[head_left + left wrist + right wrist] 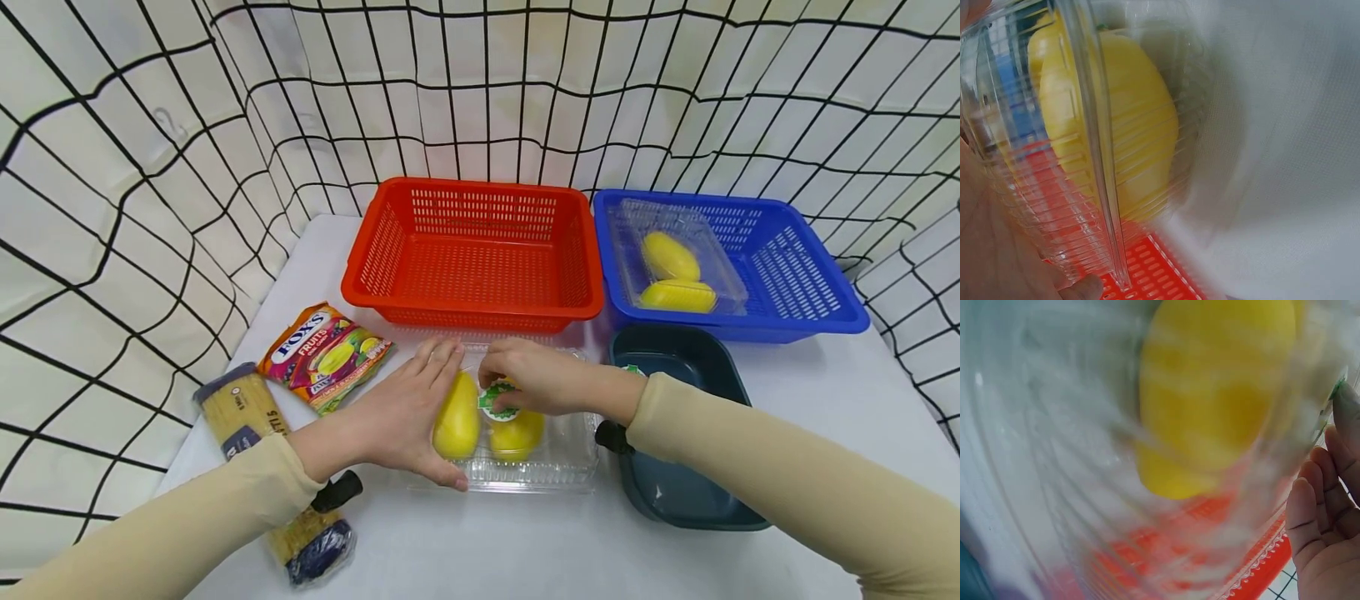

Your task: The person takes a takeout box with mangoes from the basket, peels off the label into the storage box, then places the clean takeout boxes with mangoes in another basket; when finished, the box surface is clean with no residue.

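Observation:
A clear plastic clamshell box [566,454] with two yellow mangoes [456,421] inside lies in front of me, its lid down. My left hand [401,417] rests over the box's left side, fingers stretched forward and thumb out at the front edge. Over the lid, my right hand [528,379] pinches a round green-and-white sticker [497,402] with bent fingers and thumb. In the right wrist view the thumb is at the sticker's green edge [1338,387], against the clear plastic. The left wrist view shows a mango [1116,119] through the ribbed box wall.
Behind the box stands a red basket [472,312]. The blue basket [810,321] beside it holds another clear box [723,275] with two mangoes. A dark green tray [697,492] sits under the right forearm. At left lie a Fox's candy bag [322,354] and packaged pasta [240,408].

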Motion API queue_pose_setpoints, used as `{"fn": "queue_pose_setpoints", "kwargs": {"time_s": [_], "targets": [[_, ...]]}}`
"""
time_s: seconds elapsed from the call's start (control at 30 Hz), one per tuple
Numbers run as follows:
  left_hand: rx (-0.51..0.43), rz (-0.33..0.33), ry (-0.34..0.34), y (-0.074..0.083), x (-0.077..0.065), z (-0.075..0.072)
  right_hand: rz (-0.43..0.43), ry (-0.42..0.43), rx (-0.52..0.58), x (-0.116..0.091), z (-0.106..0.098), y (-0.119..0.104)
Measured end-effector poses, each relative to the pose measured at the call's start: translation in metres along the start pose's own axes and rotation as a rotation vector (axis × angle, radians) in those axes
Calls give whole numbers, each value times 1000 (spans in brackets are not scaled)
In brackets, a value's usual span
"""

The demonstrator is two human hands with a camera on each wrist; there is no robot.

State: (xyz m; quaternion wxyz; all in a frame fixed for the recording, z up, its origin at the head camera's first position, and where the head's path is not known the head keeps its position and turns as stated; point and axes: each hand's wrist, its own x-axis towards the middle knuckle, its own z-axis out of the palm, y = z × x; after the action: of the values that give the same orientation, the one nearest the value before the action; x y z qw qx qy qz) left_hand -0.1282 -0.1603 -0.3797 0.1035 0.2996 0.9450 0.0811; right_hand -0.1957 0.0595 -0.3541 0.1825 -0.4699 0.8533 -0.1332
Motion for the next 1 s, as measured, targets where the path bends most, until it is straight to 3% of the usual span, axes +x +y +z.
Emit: {"fn": "queue_pose_setpoints", "kwargs": {"time_s": [0.2,0.43,1.0], "targets": [[2,4,4,0,0,-1,-15,-25,12,6,-5,0],[7,-1,1,0,0,1,-28,12,45,9,-7,0],[-2,-9,-2,1,1,-1,35,75,134,3,-17,3]]}}
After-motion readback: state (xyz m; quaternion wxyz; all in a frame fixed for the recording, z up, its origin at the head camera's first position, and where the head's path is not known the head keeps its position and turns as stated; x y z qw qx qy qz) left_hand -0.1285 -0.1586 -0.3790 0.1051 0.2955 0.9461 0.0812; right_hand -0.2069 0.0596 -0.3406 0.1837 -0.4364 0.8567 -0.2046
